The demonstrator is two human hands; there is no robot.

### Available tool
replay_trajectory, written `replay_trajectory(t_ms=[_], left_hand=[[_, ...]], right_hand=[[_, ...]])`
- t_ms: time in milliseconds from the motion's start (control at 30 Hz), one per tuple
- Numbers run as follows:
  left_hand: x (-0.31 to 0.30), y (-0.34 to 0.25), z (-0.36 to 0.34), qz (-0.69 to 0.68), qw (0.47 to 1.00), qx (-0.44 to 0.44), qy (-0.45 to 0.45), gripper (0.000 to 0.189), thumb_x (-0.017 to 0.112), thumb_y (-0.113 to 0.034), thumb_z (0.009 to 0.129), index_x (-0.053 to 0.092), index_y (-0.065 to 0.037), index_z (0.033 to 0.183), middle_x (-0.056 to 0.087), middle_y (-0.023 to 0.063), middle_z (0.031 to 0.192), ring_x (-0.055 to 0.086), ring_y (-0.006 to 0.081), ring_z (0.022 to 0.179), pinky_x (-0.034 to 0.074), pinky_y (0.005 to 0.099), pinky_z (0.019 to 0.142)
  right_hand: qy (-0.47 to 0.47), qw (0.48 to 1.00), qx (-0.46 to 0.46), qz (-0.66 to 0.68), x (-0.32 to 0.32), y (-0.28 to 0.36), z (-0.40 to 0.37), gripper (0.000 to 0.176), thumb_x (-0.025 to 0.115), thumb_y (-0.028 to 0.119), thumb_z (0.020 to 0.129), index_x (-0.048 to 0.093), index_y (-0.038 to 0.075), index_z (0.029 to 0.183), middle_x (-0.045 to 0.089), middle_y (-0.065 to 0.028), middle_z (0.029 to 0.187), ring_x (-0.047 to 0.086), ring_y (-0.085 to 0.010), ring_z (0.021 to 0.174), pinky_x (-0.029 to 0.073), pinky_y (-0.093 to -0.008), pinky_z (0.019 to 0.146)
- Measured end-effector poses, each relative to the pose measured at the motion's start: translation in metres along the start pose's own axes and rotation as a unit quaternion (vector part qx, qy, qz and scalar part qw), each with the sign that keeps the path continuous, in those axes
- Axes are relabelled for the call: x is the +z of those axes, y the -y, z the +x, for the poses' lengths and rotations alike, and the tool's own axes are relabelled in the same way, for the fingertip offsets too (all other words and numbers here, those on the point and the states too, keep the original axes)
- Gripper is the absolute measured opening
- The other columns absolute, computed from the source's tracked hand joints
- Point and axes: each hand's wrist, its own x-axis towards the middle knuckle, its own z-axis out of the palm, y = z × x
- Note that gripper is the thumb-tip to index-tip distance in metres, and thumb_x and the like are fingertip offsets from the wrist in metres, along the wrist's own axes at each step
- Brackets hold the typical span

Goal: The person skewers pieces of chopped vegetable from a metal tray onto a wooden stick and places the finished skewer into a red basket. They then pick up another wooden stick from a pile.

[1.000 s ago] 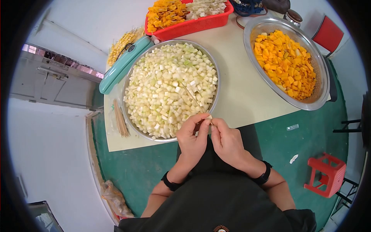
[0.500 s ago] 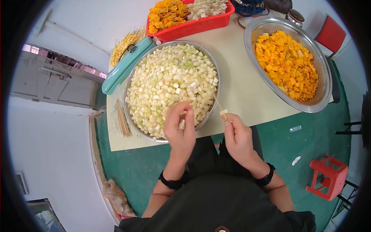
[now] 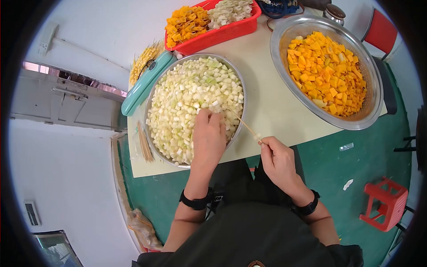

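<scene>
My right hand (image 3: 279, 161) pinches a thin wooden skewer (image 3: 245, 122) near one end. A pale cube (image 3: 257, 137) is threaded on it close to my fingers, and its tip points over the bowl's rim. My left hand (image 3: 208, 141) reaches into a heap of pale green-white vegetable cubes (image 3: 178, 107), fingers bent downward and close together; its fingertips are hidden, so what they hold cannot be made out. The cubes fill a round metal bowl (image 3: 243, 80) on the table.
A metal colander (image 3: 281, 58) of orange cubes stands right. Behind are a red basket (image 3: 227, 32) of loaded skewers and a teal appliance (image 3: 144, 84). Bare skewers (image 3: 145, 143) lie left of the bowl on the cream table (image 3: 284, 120). A red stool (image 3: 384, 204) stands on the floor.
My left hand has moved up and forward, its fingers going down into the pale cubes. My right hand has shifted slightly right and down, and the skewer still points toward the bowl.
</scene>
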Motion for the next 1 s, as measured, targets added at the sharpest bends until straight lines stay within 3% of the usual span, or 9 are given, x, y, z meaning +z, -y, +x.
replay_trajectory(t_ms=[133,200,233,300,333,400,733,900,1000], left_hand=[[-0.002,0.004,-0.008,-0.018,0.999,0.036,-0.036,0.023,0.061,0.002,0.071,0.056,0.001,0.093,0.052,0.0157,0.09,0.053,0.0306,0.082,0.045,0.0375,0.069],[-0.005,0.003,-0.011,-0.123,0.986,-0.112,-0.017,0.021,0.06,0.005,0.075,0.054,0.001,0.095,0.058,0.0129,0.086,0.059,0.0241,0.076,0.048,0.0324,0.064],[-0.005,0.007,-0.013,-0.122,0.986,-0.112,-0.02,0.021,0.06,0.005,0.075,0.054,0.001,0.095,0.058,0.0129,0.086,0.059,0.0241,0.076,0.048,0.0324,0.064],[-0.005,0.017,-0.016,-0.371,0.907,-0.178,-0.088,0.015,0.056,0.005,0.081,0.053,0.001,0.095,0.062,0.0098,0.085,0.061,0.0165,0.072,0.05,0.0267,0.063],[-0.01,0.02,-0.016,-0.368,0.908,-0.179,-0.093,0.015,0.056,0.005,0.081,0.053,0.001,0.095,0.062,0.0098,0.085,0.061,0.0165,0.072,0.05,0.0267,0.063],[-0.022,0.023,-0.017,-0.498,0.835,-0.213,-0.094,0.015,0.054,0.005,0.083,0.053,0.002,0.097,0.063,0.0114,0.09,0.062,0.0146,0.077,0.051,0.0248,0.066],[-0.026,0.042,-0.03,-0.602,0.765,-0.206,-0.103,0.014,0.054,0.003,0.085,0.055,0.001,0.099,0.063,0.0112,0.092,0.063,0.0164,0.079,0.053,0.0276,0.07],[-0.03,0.051,-0.031,-0.701,0.669,-0.235,-0.076,0.017,0.051,0.001,0.087,0.056,0.003,0.103,0.063,0.0135,0.094,0.062,0.017,0.08,0.053,0.0286,0.071],[-0.031,0.052,-0.031,-0.717,0.652,-0.238,-0.064,0.02,0.05,0.001,0.087,0.058,0.004,0.105,0.063,0.0147,0.096,0.062,0.0169,0.08,0.053,0.0286,0.073]], right_hand=[[0.014,1.0,-0.009,-0.001,-0.002,0.001,-0.002,0.003,0.054,0.002,0.081,0.055,0.001,0.084,0.056,-0.0134,0.064,0.056,-0.0277,0.052,0.042,-0.0331,0.047],[0.041,0.999,-0.009,-0.01,-0.004,0.004,-0.003,0.002,0.054,0.002,0.081,0.055,0.001,0.082,0.056,-0.013,0.064,0.056,-0.0276,0.052,0.042,-0.033,0.047],[0.042,0.999,-0.012,-0.009,-0.005,0.007,-0.004,0.002,0.054,0.002,0.081,0.055,0.001,0.082,0.056,-0.013,0.064,0.056,-0.0276,0.052,0.042,-0.033,0.047],[0.063,0.997,-0.027,-0.016,-0.006,0.013,-0.004,0.004,0.055,0.001,0.08,0.056,0.001,0.084,0.057,-0.0127,0.065,0.056,-0.0273,0.053,0.043,-0.0334,0.047],[0.066,0.997,-0.032,-0.013,-0.006,0.016,-0.005,0.004,0.055,0.001,0.08,0.056,0.001,0.084,0.057,-0.0127,0.065,0.056,-0.0273,0.053,0.043,-0.0334,0.047],[0.071,0.995,-0.074,-0.019,-0.004,0.021,-0.006,0.01,0.056,-0.001,0.078,0.057,0.0,0.088,0.057,-0.0121,0.065,0.057,-0.0265,0.053,0.043,-0.0337,0.047],[0.076,0.988,-0.123,-0.046,0.007,0.035,-0.007,0.014,0.057,-0.004,0.075,0.057,-0.002,0.089,0.056,-0.0115,0.065,0.056,-0.0256,0.053,0.042,-0.0328,0.046],[0.077,0.989,-0.118,-0.04,0.006,0.039,-0.007,0.016,0.057,-0.006,0.074,0.057,-0.002,0.089,0.056,-0.011,0.064,0.055,-0.0242,0.051,0.042,-0.0316,0.045],[0.079,0.988,-0.129,-0.042,0.006,0.041,-0.007,0.016,0.057,-0.006,0.073,0.057,-0.002,0.089,0.056,-0.0107,0.064,0.055,-0.0234,0.05,0.041,-0.0309,0.044]])
